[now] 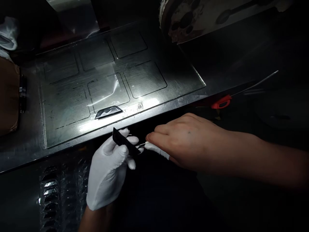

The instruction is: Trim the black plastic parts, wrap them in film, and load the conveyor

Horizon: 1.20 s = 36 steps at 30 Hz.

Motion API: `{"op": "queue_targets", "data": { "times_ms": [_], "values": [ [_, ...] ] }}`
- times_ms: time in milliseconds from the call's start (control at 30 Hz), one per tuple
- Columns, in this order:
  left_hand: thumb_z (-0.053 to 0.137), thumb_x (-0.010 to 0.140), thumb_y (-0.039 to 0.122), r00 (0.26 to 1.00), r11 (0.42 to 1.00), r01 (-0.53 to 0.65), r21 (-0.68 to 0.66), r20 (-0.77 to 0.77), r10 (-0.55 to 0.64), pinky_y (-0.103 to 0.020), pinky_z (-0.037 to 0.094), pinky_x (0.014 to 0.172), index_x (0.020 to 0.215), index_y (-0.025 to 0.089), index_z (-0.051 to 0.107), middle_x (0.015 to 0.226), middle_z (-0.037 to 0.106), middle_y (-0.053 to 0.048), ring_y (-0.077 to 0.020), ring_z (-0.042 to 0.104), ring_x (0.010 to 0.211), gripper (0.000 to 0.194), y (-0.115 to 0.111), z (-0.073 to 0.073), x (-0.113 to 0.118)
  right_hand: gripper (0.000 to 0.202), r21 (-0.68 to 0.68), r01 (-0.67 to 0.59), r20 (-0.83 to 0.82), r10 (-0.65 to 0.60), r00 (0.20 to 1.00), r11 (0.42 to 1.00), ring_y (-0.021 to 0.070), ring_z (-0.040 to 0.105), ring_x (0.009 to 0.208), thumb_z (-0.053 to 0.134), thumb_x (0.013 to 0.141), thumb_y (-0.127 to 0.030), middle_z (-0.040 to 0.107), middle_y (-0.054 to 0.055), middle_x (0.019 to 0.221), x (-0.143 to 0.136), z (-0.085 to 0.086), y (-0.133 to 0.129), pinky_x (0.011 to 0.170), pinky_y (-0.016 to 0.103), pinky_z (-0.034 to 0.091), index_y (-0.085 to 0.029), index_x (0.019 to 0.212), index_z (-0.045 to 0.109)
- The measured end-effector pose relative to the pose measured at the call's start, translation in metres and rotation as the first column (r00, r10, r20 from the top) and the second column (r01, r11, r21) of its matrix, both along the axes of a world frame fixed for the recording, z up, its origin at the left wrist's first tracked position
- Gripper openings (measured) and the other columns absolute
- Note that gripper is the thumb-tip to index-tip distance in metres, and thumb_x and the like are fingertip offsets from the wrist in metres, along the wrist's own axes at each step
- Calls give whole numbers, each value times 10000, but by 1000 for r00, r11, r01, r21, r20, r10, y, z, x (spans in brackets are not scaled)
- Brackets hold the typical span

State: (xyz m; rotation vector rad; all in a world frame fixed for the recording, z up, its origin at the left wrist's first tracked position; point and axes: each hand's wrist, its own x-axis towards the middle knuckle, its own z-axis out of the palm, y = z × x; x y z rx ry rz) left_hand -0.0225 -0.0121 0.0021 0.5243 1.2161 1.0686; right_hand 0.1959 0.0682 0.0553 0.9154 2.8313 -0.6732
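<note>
My left hand [108,170], in a white glove, pinches a small black, elongated piece with slanted ends [122,140] in front of the table edge. My right hand [176,137], mostly bare with white fabric over at least one finger, is closed on a thin metal-tipped tool [142,145]. The tool's tip is at the right end of the black piece; whether it touches cannot be made out. Most of the tool is hidden by my fingers. A similar dark, shiny piece [108,112] lies on the marked plate [60,109] beyond my left hand.
A clear plastic sheet [106,87] lies on the plate's outlined rectangles. At lower left are clear plastic trays [50,199] with several dark pieces. A cardboard box [9,96] stands left, a wheeled machine part [185,22] upper right, and a red-handled item [221,102] at the table edge.
</note>
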Motion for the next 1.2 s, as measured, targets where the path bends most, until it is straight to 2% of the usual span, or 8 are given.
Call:
{"op": "queue_targets", "data": {
  "times_ms": [133, 433, 667, 800, 900, 1033, 1133, 1200],
  "values": [
    [803, 882, 320, 999, 999, -51, -9, 16, 51, -191, 564, 592, 1152, 212, 742, 1046, 716, -55, -162, 673, 880, 297, 3, 1, 2, 136, 27, 0, 1, 0, 1000, 1000, 170, 590, 622, 566, 949, -121, 679, -3, 781, 0, -1, -2, 530, 306, 229, -198, 988, 671],
    [775, 910, 322, 996, 997, -83, 6, 29, 83, -166, 536, 568, 1188, 214, 731, 1027, 718, -49, -156, 689, 887, 302, 5, 1, 5, 181, -13, 2, 16, -2, 1000, 1000, 171, 607, 645, 553, 940, -95, 686, 2, 798, 1, -3, -4, 542, 299, 240, -191, 1021, 683],
    [798, 894, 318, 964, 980, -146, 135, -204, 171, -197, 585, 640, 1162, 248, 750, 1054, 743, -33, -182, 724, 929, 281, -1, 2, 18, 304, 25, 40, 3, -40, 999, 999, 194, 645, 683, 577, 904, -78, 717, 23, 879, 1, -7, -11, 558, 301, 274, -186, 1166, 689],
    [825, 864, 346, 943, 980, -162, 113, -276, 188, -213, 594, 657, 1179, 241, 748, 1087, 753, -40, -194, 722, 936, 341, -5, 2, 18, 342, -48, 59, -50, -62, 997, 997, 204, 684, 776, 578, 891, -76, 742, 50, 950, 4, -3, -11, 618, 301, 388, -172, 1194, 703],
    [845, 836, 380, 944, 980, -198, 28, -263, 198, -220, 589, 636, 1198, 228, 739, 1113, 755, -61, -203, 726, 910, 407, -4, 3, 15, 509, -41, 159, -174, -163, 971, 986, 221, 698, 935, 569, 839, -36, 744, 71, 1108, 16, -9, 6, 748, 314, 483, -170, 1319, 671],
    [908, 743, 379, 957, 963, -270, 2, -113, 269, -226, 551, 561, 1111, 212, 750, 988, 756, -68, -239, 744, 856, 434, 1, 6, 24, 707, 184, 415, -307, -349, 886, 891, 233, 642, 1049, 489, 782, 56, 698, 103, 1183, 33, -37, 60, 875, 345, 508, -152, 1448, 597],
    [923, 715, 389, 970, 971, -237, 31, -41, 239, -225, 517, 535, 1070, 210, 753, 896, 749, -62, -230, 739, 786, 433, -2, -1, 34, 677, 261, 509, -374, -400, 837, 820, 251, 592, 1123, 448, 801, 67, 673, 145, 1246, 34, -56, 95, 974, 384, 495, -116, 1431, 614],
    [921, 698, 437, 986, 988, -152, 29, -65, 154, -261, 521, 534, 1075, 218, 746, 870, 747, -67, -261, 746, 789, 469, -9, -12, 34, 614, 245, 554, -479, -397, 783, 796, 265, 532, 1251, 461, 862, 16, 619, 185, 1365, 32, -65, 95, 1080, 410, 445, -77, 1459, 573]
  ]
}}
